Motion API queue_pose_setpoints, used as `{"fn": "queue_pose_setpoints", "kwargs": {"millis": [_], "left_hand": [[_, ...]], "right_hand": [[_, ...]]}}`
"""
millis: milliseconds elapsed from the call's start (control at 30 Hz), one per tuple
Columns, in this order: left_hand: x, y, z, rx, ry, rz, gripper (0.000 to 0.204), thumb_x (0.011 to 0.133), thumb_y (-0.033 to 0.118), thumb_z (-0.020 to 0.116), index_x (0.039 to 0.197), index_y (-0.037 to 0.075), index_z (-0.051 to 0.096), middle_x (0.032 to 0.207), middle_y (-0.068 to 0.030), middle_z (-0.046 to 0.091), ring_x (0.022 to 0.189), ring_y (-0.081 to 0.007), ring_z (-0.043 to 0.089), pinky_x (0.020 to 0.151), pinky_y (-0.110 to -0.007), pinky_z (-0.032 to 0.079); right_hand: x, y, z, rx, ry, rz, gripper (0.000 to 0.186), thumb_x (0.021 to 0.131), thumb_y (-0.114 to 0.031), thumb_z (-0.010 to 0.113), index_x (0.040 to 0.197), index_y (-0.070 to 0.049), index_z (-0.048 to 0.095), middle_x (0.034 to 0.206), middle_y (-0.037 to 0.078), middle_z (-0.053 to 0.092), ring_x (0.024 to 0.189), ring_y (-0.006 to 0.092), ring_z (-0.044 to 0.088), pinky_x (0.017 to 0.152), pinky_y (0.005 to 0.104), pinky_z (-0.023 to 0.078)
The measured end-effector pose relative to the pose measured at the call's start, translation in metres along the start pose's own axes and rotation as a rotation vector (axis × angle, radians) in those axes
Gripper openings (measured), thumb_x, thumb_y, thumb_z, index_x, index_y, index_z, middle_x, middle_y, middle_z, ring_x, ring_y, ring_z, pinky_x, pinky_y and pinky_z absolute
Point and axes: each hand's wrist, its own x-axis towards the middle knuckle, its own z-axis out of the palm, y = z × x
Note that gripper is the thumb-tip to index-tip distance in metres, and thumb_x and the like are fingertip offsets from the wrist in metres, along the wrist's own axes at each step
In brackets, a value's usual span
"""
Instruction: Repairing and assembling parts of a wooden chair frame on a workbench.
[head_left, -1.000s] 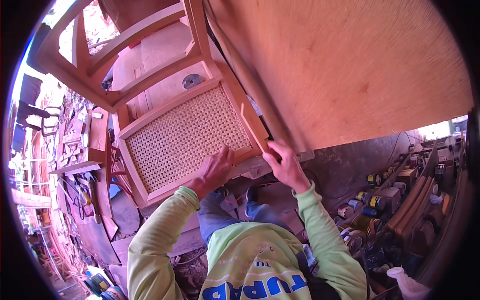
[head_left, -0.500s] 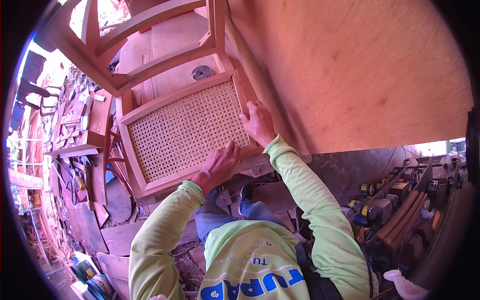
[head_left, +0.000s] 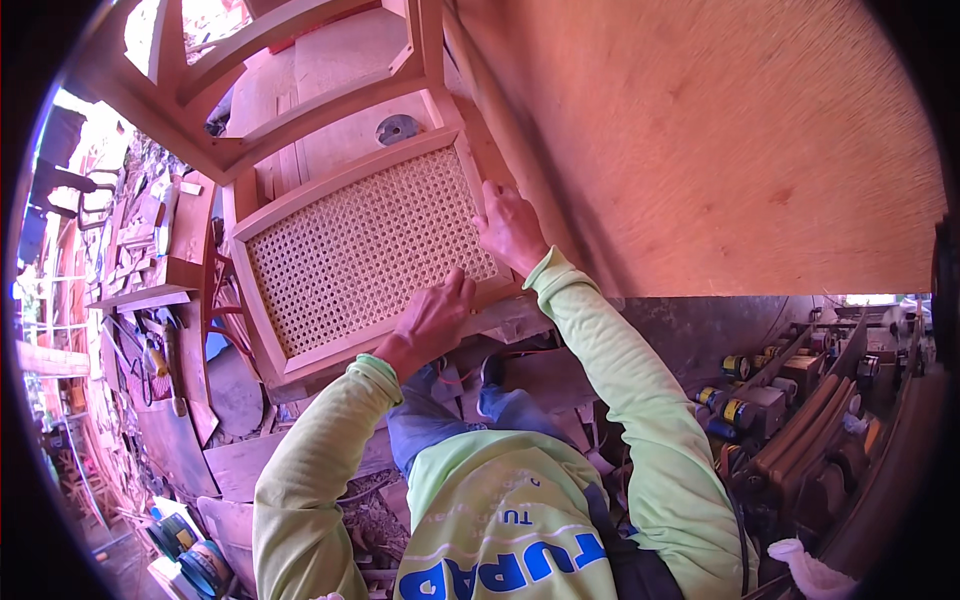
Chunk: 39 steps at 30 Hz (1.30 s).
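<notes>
A woven cane panel (head_left: 360, 250) fills a light wooden frame (head_left: 330, 358), part of a chair (head_left: 330, 115) that lies before me. My right hand (head_left: 512, 232) is closed on the frame's right rail, fingers curled over its edge. Lower and to the left, my left hand (head_left: 436, 315) rests across the near rail by the lower right corner, its fingers bent and pressed together over the cane's edge. Whatever might be between those left fingertips is hidden.
A dark round disc (head_left: 397, 128) lies on the work surface beyond the panel. A large plywood sheet (head_left: 720, 150) takes up the right side. Wood scraps (head_left: 140, 240) and hand tools (head_left: 160, 365) are at left; several small tins (head_left: 738, 412) and wooden pieces stand lower right.
The chair frame and panel appear slightly further left and up in view, along with the surroundings. Both hands keep their places at the lower right corner, with small finger shifts.
</notes>
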Motion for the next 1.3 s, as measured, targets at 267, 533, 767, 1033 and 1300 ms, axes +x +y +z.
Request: {"fn": "queue_pose_setpoints", "kwargs": {"millis": [267, 533, 767, 1033, 1300], "left_hand": [[-0.002, -0.003, 0.002, 0.037, 0.015, 0.015, 0.026, 0.084, 0.000, 0.068, 0.106, -0.004, 0.057, 0.104, -0.0206, 0.057, 0.077, -0.0404, 0.072, 0.063, -0.052, 0.060], [-0.004, -0.002, 0.004, 0.018, 0.008, -0.002, 0.026, 0.083, -0.001, 0.068, 0.106, -0.004, 0.056, 0.105, -0.0218, 0.057, 0.077, -0.0407, 0.071, 0.063, -0.052, 0.059], [-0.004, -0.003, 0.005, 0.028, 0.025, 0.008, 0.027, 0.081, -0.002, 0.068, 0.105, -0.004, 0.056, 0.104, -0.0217, 0.057, 0.077, -0.0404, 0.072, 0.063, -0.051, 0.060], [-0.003, -0.003, 0.006, 0.040, 0.043, 0.025, 0.027, 0.081, -0.002, 0.069, 0.105, -0.005, 0.056, 0.105, -0.0217, 0.057, 0.076, -0.0401, 0.072, 0.063, -0.050, 0.060], [-0.002, -0.002, 0.003, 0.042, 0.038, 0.022, 0.026, 0.082, -0.001, 0.069, 0.104, -0.004, 0.056, 0.104, -0.0217, 0.057, 0.075, -0.0403, 0.071, 0.062, -0.050, 0.060]], "right_hand": [[-0.007, -0.001, 0.008, 0.063, 0.013, -0.037, 0.049, 0.089, -0.009, 0.079, 0.129, 0.006, 0.055, 0.113, 0.031, 0.064, 0.096, 0.0499, 0.070, 0.083, 0.0538, 0.060], [-0.009, -0.003, 0.012, 0.077, 0.070, -0.061, 0.063, 0.088, -0.007, 0.078, 0.144, 0.002, 0.050, 0.113, 0.031, 0.063, 0.098, 0.0495, 0.069, 0.083, 0.0555, 0.059], [-0.017, -0.001, -0.005, 0.013, -0.045, -0.019, 0.065, 0.090, -0.014, 0.079, 0.148, -0.004, 0.051, 0.105, 0.030, 0.067, 0.094, 0.0479, 0.071, 0.079, 0.0548, 0.059], [-0.016, 0.001, 0.000, -0.011, -0.089, -0.057, 0.069, 0.091, -0.013, 0.077, 0.152, -0.006, 0.047, 0.098, 0.029, 0.068, 0.086, 0.0482, 0.072, 0.073, 0.0566, 0.059], [-0.016, 0.006, 0.010, 0.020, -0.017, -0.044, 0.070, 0.089, -0.009, 0.074, 0.153, -0.008, 0.045, 0.092, 0.032, 0.069, 0.083, 0.0499, 0.072, 0.073, 0.0581, 0.060]]}}
